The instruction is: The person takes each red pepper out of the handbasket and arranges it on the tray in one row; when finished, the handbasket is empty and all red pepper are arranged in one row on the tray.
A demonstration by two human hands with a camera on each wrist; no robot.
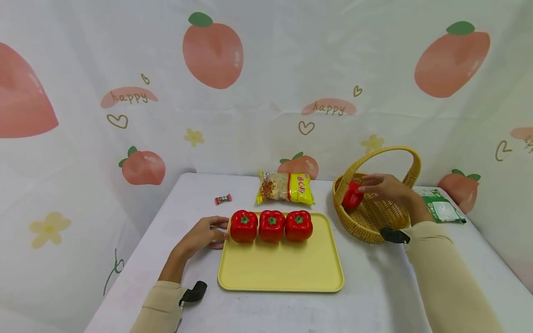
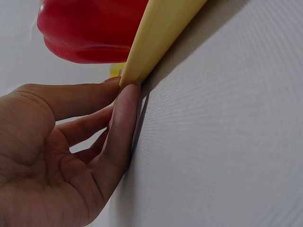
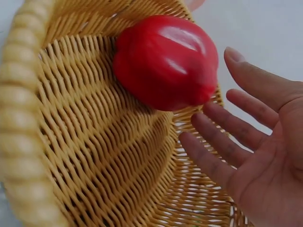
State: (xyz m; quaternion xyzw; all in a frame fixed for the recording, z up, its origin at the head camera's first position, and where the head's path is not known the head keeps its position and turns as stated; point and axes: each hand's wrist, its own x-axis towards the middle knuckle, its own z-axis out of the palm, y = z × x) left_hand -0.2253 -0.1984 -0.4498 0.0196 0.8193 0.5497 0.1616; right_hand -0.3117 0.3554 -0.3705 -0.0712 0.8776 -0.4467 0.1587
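Three red bell peppers (image 1: 272,226) stand in a row along the far side of a yellow tray (image 1: 283,273). At the tray's left edge, my left hand (image 1: 206,232) pinches the rim between thumb and fingers, as the left wrist view shows close up. Another red bell pepper (image 3: 165,64) lies on its side in a wicker basket (image 1: 362,233), against the left inner wall in the head view. My right hand (image 1: 385,188) reaches into the basket with fingers spread and relaxed, its fingertips (image 3: 213,109) right beside that pepper.
A yellow pasta bag (image 1: 286,188) lies behind the tray, and a small wrapped candy (image 1: 223,199) to its left. The basket's tall handle (image 1: 385,150) arches over the right hand. A green-and-white packet (image 1: 443,207) lies right of the basket. A printed cloth hangs behind the table.
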